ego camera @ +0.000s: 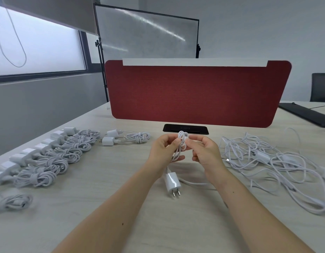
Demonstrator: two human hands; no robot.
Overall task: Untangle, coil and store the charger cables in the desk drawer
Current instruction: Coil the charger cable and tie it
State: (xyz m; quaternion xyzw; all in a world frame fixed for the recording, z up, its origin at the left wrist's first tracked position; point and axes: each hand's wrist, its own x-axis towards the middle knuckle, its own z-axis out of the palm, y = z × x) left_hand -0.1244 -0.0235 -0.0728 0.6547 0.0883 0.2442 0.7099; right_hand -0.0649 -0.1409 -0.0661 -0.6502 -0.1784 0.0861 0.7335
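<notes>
Left hand (162, 150) and right hand (205, 152), above the tabletop (103, 207), pinch a small white cable coil (182, 141) between curled fingers (171, 142). Its plug (172, 181) sits below. Coiled chargers (66, 154) lie left, a tangled pile (267, 161) right.

Office corner with a pale wood desk in soft daylight

The desk (96, 207) carries a dark red fabric divider (194, 94) with a white strip along its top. Behind it stands a grey board (147, 33) in a black frame. On the left a frosted window (39, 46) glows above a grey wall (39, 110); a black chair (321, 86) sits far right.
</notes>
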